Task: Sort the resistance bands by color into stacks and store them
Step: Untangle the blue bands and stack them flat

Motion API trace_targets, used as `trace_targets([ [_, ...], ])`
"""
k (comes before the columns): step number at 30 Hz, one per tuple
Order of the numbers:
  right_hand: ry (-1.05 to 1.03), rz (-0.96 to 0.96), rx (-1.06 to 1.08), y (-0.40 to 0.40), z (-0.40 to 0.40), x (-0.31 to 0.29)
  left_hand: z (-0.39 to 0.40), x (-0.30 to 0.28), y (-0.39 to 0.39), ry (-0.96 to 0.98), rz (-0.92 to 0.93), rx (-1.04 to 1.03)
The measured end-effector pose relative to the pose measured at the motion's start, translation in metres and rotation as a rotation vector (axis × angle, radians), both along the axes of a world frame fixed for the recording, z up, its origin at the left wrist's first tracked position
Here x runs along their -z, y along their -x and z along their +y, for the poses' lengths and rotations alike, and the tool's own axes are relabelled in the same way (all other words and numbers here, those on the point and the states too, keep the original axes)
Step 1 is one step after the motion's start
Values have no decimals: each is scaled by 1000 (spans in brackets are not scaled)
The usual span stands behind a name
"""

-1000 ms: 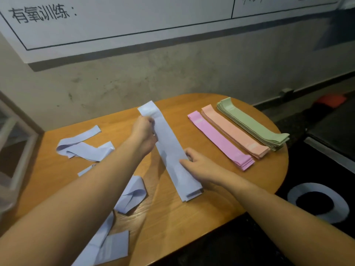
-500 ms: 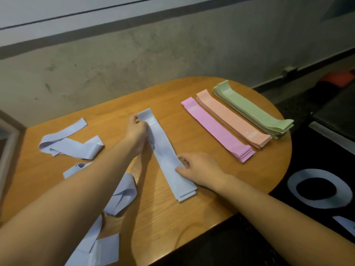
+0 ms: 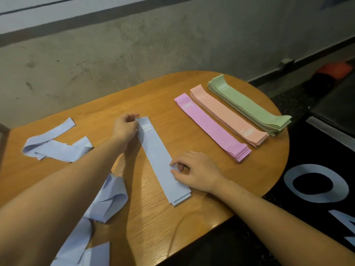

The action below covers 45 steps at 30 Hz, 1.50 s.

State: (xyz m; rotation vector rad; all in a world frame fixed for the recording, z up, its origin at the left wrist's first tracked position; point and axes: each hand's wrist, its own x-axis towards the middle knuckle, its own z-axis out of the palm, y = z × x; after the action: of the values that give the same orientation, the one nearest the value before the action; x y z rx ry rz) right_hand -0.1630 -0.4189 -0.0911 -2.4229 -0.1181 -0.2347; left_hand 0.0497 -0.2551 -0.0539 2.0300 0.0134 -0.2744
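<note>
Both hands, left hand [image 3: 124, 129] and right hand [image 3: 194, 172], pinch the flat pale-blue elastic band stack [image 3: 163, 162] between them; beyond the right hand lie finished pink [image 3: 213, 129], peach [image 3: 228, 116] and green stacks [image 3: 249, 106], while loose pale-blue bands [image 3: 55, 146] beside the left forearm await sorting.

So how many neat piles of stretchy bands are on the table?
4. The blue pile lies between both hands; the pink pile, the peach pile and the green pile lie side by side at the right. Loose blue bands aren't piled.
</note>
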Motion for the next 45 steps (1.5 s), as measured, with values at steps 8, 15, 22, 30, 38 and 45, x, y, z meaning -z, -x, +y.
trace_targets([
  [8, 40, 34, 65, -1, 0, 0, 9, 13, 8, -187, -119, 60],
  [15, 55, 46, 12, 3, 1, -6, 20, 8, 7, -213, -100, 178],
  [22, 53, 78, 41, 1, 1, -8, 37, -11, 44, -72, -222, 231],
  [30, -15, 45, 88, 5, 7, -11, 129, -10, 88, -328, -583, 476],
  [38, -172, 30, 89, 7, 51, -25, 213, -4, 126, -392, -657, 330],
  [45, -110, 1, -95, -6, 124, -36, 240, 24, 154, -242, -573, 269],
])
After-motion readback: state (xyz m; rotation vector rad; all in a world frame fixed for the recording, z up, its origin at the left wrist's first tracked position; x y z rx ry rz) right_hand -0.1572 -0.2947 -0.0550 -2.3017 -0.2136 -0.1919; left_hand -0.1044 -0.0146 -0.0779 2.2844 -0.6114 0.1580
